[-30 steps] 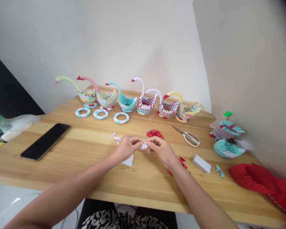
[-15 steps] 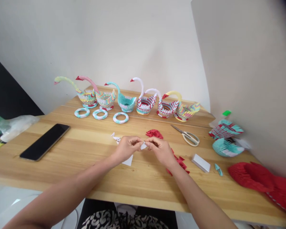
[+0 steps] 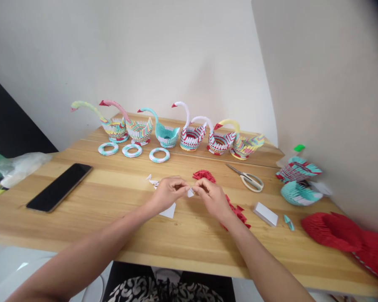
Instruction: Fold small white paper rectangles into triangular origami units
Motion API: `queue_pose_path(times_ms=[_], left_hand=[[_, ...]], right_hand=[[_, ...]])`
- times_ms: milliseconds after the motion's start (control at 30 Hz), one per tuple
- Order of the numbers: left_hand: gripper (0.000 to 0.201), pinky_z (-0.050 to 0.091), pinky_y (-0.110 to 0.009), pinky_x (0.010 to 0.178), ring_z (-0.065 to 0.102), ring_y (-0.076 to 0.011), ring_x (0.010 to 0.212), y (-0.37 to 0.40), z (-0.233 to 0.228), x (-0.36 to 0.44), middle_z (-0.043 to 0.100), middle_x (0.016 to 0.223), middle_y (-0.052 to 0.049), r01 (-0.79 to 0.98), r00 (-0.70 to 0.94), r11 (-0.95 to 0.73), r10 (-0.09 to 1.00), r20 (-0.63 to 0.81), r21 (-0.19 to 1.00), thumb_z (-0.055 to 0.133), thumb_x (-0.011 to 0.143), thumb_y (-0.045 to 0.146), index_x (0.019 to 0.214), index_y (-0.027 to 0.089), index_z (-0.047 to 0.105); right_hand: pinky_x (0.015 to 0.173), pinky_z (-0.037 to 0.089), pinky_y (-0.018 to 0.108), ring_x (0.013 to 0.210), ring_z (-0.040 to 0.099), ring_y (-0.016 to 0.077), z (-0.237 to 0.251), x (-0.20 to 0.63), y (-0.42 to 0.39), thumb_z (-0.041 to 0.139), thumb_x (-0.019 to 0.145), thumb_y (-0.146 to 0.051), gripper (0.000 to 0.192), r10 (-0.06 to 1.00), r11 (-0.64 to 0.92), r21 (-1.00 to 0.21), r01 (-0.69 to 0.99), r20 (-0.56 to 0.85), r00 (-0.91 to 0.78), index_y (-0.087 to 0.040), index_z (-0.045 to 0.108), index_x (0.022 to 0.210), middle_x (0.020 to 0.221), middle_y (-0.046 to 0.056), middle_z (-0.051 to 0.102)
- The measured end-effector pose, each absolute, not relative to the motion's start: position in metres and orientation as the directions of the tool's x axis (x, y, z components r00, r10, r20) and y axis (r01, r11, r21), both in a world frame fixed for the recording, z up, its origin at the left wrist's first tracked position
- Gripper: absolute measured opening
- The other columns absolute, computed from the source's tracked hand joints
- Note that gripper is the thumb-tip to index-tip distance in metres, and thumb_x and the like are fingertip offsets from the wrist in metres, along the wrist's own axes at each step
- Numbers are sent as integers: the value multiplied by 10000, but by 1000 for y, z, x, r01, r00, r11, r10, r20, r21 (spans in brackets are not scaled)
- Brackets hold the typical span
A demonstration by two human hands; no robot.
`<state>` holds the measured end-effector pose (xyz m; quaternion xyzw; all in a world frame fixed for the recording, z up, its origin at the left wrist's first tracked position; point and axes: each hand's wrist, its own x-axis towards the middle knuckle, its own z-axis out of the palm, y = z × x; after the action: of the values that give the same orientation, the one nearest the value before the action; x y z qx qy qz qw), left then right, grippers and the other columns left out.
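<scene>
My left hand [image 3: 168, 193] and my right hand [image 3: 210, 198] meet above the middle of the wooden table [image 3: 119, 218], both pinching one small folded white paper piece [image 3: 190, 192] between fingertips. A white paper sheet [image 3: 169, 211] lies under my left hand. Small white folded pieces [image 3: 153, 180] lie just beyond it. A pile of red folded pieces [image 3: 204, 175] sits behind my hands, and more red pieces [image 3: 239, 214] lie beside my right wrist.
Several paper swans [image 3: 164, 132] line the back edge, with three paper rings [image 3: 132, 150] before them. A black phone [image 3: 59, 187] lies left, scissors [image 3: 248, 179] and a white paper stack [image 3: 265, 214] right. Red folded work [image 3: 346, 239] and teal pieces [image 3: 297, 192] are far right.
Both hands stay together on the white piece, with only slight finger shifts. The view has drifted a little.
</scene>
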<state>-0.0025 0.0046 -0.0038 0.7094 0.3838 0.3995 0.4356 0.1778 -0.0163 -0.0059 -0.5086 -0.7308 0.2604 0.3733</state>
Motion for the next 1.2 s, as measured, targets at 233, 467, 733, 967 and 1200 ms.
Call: queue_pose_path(times_ms=[233, 467, 733, 967, 1200], left_hand=[[184, 435, -238, 623, 536, -101, 585, 6, 0, -2, 644, 680, -27, -105, 349, -11, 936, 47, 994, 607, 765, 304, 720, 125, 603], [231, 442, -248, 636, 544, -105, 603, 6, -5, 1, 627, 675, -23, -208, 365, 65, 931, 16, 976, 668, 726, 342, 770, 120, 618], [195, 376, -218, 573, 482, -82, 558, 5, -7, 3, 551, 599, 22, -121, 372, 22, 928, 25, 992, 687, 675, 297, 666, 129, 588], [213, 371, -231, 603, 484, -92, 581, 2, -6, 3, 555, 616, 14, -146, 393, 7, 918, 52, 989, 665, 706, 327, 677, 135, 575], [262, 379, -229, 598, 482, -93, 576, 1, -2, 2, 549, 602, 14, -122, 377, -11, 925, 57, 992, 654, 719, 375, 658, 139, 558]], right_hand=[[678, 468, 271, 687, 574, 142, -4, 177, -15, 465, 898, -407, 240, 966, 244, -946, 214, 217, -140, -198, 536, 803, 752, 9, 598], [591, 410, 244, 638, 524, 137, -8, 171, -18, 601, 803, -414, 226, 964, 264, -887, 378, 248, -93, -197, 553, 758, 707, -1, 576], [588, 400, 246, 611, 517, 132, -11, 176, -14, 596, 806, -364, 189, 967, 245, -892, 380, 254, -27, -185, 599, 748, 665, -5, 590], [619, 415, 262, 628, 550, 140, -14, 177, -12, 609, 796, -389, 227, 975, 220, -925, 310, 219, -38, -180, 587, 712, 668, 6, 622], [691, 468, 296, 667, 587, 147, -14, 174, -11, 625, 791, -403, 220, 992, 120, -990, 72, 117, -51, -188, 577, 791, 700, 12, 631]])
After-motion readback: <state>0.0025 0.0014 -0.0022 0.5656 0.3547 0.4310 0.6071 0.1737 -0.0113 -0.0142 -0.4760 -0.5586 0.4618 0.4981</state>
